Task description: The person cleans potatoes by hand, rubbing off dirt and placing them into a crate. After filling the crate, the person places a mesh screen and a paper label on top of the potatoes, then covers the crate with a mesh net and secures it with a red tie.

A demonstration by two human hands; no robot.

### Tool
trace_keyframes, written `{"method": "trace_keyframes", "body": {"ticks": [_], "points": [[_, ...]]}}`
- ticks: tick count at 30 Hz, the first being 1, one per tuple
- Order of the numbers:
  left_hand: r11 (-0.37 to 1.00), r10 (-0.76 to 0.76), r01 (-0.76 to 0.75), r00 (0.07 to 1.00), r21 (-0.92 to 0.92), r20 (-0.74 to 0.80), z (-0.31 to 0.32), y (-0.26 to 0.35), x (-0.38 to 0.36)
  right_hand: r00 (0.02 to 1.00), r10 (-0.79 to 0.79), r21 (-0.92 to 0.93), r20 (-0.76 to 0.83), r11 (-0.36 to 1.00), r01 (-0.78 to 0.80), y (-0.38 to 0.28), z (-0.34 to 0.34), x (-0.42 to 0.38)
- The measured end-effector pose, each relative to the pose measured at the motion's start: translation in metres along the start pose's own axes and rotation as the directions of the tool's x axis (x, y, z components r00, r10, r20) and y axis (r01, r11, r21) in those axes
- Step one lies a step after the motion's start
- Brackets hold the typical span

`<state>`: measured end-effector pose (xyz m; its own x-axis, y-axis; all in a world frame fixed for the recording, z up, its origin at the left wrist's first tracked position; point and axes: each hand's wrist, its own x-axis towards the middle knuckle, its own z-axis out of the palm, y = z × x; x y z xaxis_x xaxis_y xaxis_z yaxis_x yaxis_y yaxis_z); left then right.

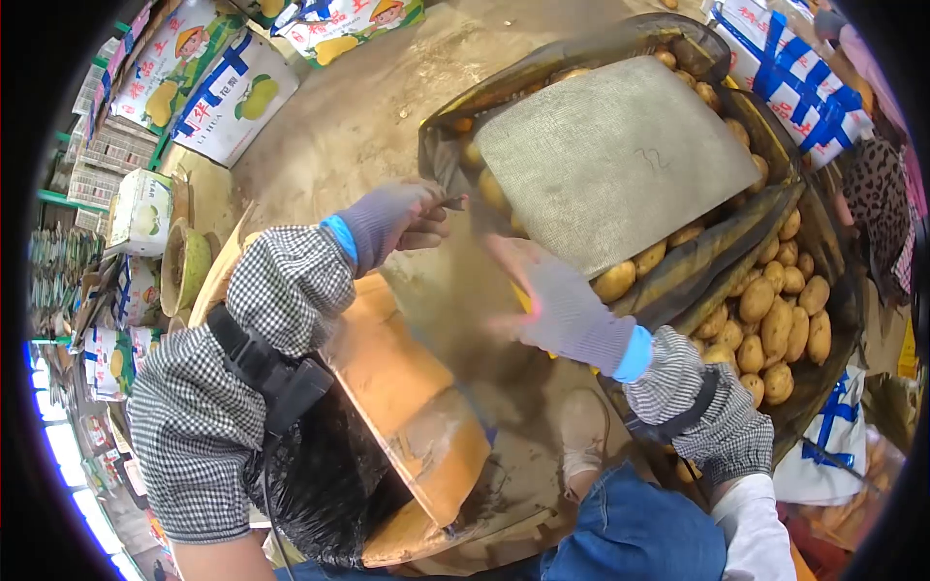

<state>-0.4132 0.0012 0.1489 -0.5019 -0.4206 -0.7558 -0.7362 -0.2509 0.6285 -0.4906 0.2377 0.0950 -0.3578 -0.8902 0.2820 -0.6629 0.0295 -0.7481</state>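
Observation:
My left hand (412, 218), in a grey-purple knit glove, is closed at the upper middle. A small dark tip sticks out between its fingers; what it belongs to cannot be made out. My right hand (557, 300), gloved alike, is blurred, its fingers stretched apart beside the dark mesh sack lining (678, 290). Inside the lining are potatoes (775, 324), and a grey woven sheet (610, 160) marked with handwriting lies over part of them. Below my left hand stands an open cardboard box (417, 378) with a black plastic liner (315, 484).
Printed cartons (237, 97) stand at the upper left, and a blue-taped carton (790, 82) at the upper right. A round basket (189, 266) is on the left. A shoe (584, 426) rests on the dusty floor (358, 116). Another person's patterned clothing (877, 198) shows at the right edge.

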Motion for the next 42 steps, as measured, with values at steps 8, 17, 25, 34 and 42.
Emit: {"method": "trace_keyframes", "body": {"ticks": [8, 17, 25, 34, 42], "points": [[0.984, -0.149, 0.139, 0.985, -0.11, -0.09, 0.014, -0.015, -0.037, 0.991, -0.078, -0.12, 0.107, 0.989, 0.09, -0.015, 0.012, -0.001], [0.996, -0.05, 0.051, 0.999, 0.08, -0.003, -0.007, -0.01, -0.027, 0.987, 0.011, -0.061, 0.158, 0.998, -0.001, -0.02, -0.003, -0.004], [0.979, -0.194, 0.193, 0.981, 0.07, 0.002, -0.019, -0.012, -0.027, 0.992, -0.047, -0.022, 0.117, 0.999, 0.05, -0.003, 0.012, -0.001], [0.964, -0.048, 0.037, 0.998, 0.263, 0.034, -0.015, -0.026, -0.013, 1.0, -0.025, -0.103, 0.006, 0.994, 0.026, -0.008, 0.01, 0.003], [0.228, 0.531, -0.242, 0.843, 0.943, 0.087, -0.004, -0.025, -0.042, 0.973, -0.229, 0.092, -0.031, 0.969, 0.231, 0.011, 0.061, 0.082]]}}
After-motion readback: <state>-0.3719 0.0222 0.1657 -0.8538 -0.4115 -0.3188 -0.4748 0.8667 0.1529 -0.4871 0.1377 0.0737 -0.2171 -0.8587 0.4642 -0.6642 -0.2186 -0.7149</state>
